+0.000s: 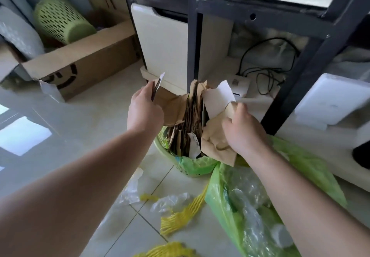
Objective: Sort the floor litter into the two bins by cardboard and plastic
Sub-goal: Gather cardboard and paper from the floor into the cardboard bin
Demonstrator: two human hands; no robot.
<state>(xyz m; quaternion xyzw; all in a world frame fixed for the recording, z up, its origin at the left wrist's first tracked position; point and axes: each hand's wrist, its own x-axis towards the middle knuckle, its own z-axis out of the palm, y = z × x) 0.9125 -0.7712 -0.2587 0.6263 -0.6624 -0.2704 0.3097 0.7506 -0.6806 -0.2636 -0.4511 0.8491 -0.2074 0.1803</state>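
While the left hand (145, 112) is gripping a thin cardboard piece (158, 85), the right hand (243, 130) is clutching crumpled brown paper (214, 144) over the green basket bin (188, 168), which is standing stuffed with corrugated cardboard (191, 120). Beside it, a green bag (312, 174) is holding clear plastic; yellow foam netting (180, 218) is lying on the floor tiles (84, 120).

Brown corrugated cardboard (190, 116) fills a light green basket (180, 168). Right of the basket lies a translucent green bag (300, 168); below it, yellow foam netting (180, 220) and clear plastic film (170, 201) on pale glossy floor tiles (90, 116).
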